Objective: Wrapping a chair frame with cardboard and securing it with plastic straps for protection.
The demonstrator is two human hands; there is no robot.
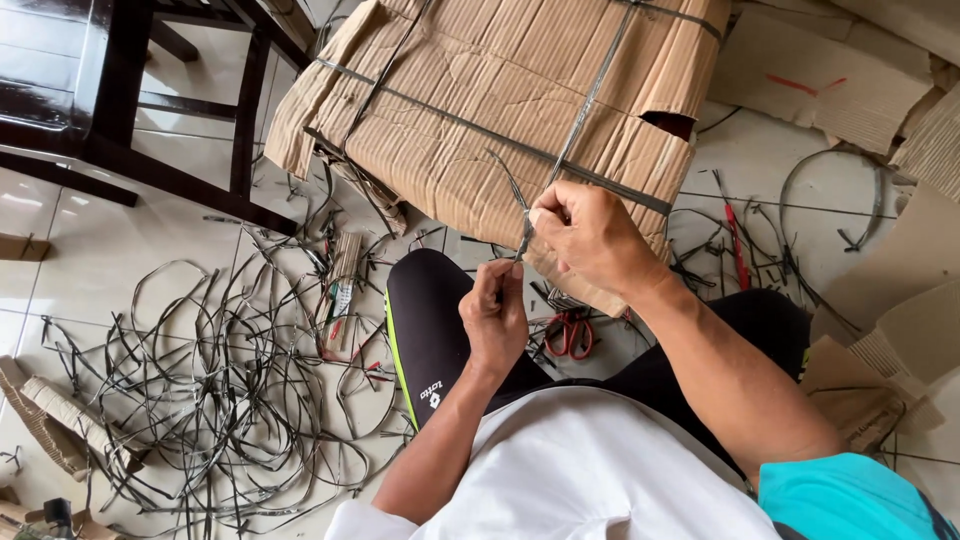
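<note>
My right hand [592, 235] and left hand [493, 312] both pinch the dark strap end [522, 238], running near-vertical against the cardboard bundle [480, 110].

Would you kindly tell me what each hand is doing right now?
Left hand: closed, pinching the lower end of the dark strap.
Right hand: closed on the same strap, against the bundled cardboard.

cardboard bundle [500, 110] far center, strap pile [220, 390] on floor left, scissors [570, 333] near bundle btw knees, chair [150, 90] far left, screwdriver [733, 235] right.
</note>
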